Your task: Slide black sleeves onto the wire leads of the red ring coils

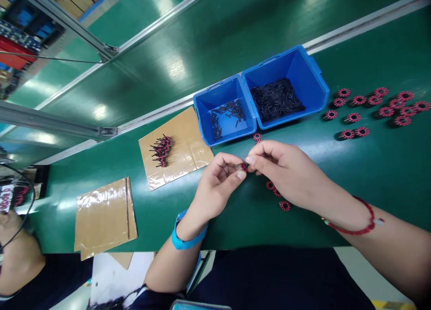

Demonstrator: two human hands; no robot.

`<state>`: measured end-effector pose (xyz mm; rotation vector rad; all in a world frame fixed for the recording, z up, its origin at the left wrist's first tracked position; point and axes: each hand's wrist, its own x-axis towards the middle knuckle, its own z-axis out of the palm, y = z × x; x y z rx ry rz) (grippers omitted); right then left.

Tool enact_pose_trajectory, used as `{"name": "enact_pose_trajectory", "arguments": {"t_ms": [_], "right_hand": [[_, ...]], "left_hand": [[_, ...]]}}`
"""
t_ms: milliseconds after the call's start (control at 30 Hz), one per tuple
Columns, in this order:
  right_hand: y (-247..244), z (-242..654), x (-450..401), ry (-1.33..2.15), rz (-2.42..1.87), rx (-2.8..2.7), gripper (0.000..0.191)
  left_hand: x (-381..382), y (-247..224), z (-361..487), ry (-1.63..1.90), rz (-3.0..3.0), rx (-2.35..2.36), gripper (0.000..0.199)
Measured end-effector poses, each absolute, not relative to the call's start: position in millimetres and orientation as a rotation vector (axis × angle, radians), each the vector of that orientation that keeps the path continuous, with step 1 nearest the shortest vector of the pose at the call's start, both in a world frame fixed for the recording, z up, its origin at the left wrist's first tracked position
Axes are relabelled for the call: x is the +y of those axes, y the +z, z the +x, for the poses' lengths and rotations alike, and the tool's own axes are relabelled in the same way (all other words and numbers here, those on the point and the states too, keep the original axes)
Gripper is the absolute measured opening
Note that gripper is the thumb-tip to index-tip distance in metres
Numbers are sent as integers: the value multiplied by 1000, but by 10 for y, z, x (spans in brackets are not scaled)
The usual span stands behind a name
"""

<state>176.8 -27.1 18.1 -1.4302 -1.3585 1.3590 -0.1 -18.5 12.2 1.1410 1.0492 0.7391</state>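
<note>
My left hand (pixel 220 179) pinches a small motor stator (pixel 243 166), red with a dark core, between thumb and forefinger. Against it, the thumb and forefinger of my right hand (pixel 283 166) are pressed together; a tiny dark bit shows at their tips, too small to name. More red stators (pixel 284 205) lie on the green table beside and partly under my right hand. Past my hands stand two blue bins, the smaller one (pixel 224 141) with scattered short black sticks (pixel 237 110), the larger one (pixel 319 96) with a thick heap of thin black sticks (pixel 278 101).
Several stators with black sticks poking out (pixel 163 150) are grouped on a cardboard sheet (pixel 182 173). Another cardboard piece (pixel 104 215) lies at the left. Loose stators (pixel 353 117) spread over the right side. A metal frame post (pixel 50 117) and another person's arm (pixel 20 256) are at the left.
</note>
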Motion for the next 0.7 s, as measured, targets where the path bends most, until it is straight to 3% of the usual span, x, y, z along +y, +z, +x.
{"name": "enact_pose_trajectory", "arguments": {"t_ms": [467, 700], "right_hand": [[204, 1786, -300, 1335, -1398, -1427, 20], [195, 1785, -335, 1091, -1439, -1591, 22]], "left_hand": [[-187, 152, -30, 706, 1215, 1012, 17], [-179, 142, 6, 704, 1076, 902, 14]]}}
